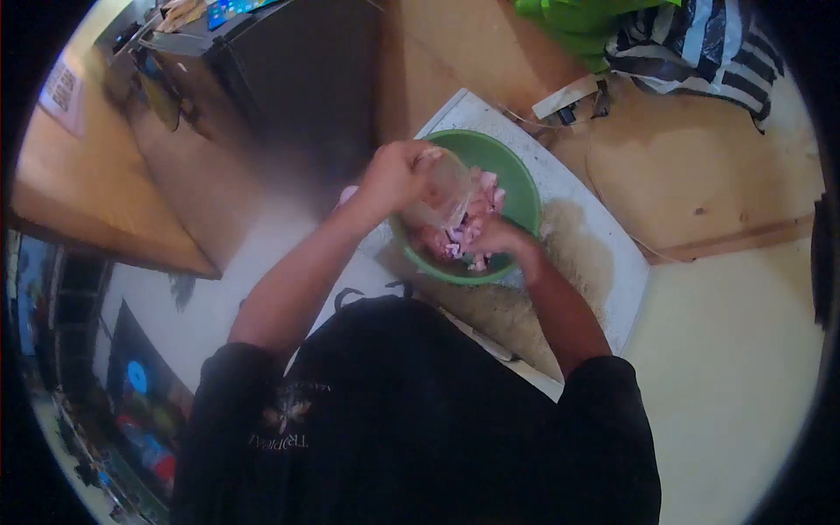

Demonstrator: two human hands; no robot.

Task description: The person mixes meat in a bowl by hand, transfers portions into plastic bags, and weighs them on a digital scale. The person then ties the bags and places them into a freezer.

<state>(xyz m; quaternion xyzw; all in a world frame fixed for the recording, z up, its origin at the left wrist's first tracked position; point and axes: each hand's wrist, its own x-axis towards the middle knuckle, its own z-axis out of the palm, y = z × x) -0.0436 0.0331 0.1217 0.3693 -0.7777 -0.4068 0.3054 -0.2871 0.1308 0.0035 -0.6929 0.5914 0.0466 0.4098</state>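
Note:
A green basin [530,188] stands on a white board, with pink chopped pieces that look like raw meat [490,185] in it. My left hand [398,179] is closed around a clear plastic container [451,188], tilted over the left part of the basin. Down inside the basin, my right hand [503,236] has its fingers curled in among the meat pieces, just right of the container's rim. Its fingertips are partly hidden by the pieces. Some of the basin's contents lie out of sight behind the container and both hands.
The white board [626,276] under the basin has a brown stained patch. A dark cabinet [306,79] stands at the upper left, beside a wooden panel [105,192]. Behind the board are a striped bag [700,48], a green bag [591,26] and a thin cable.

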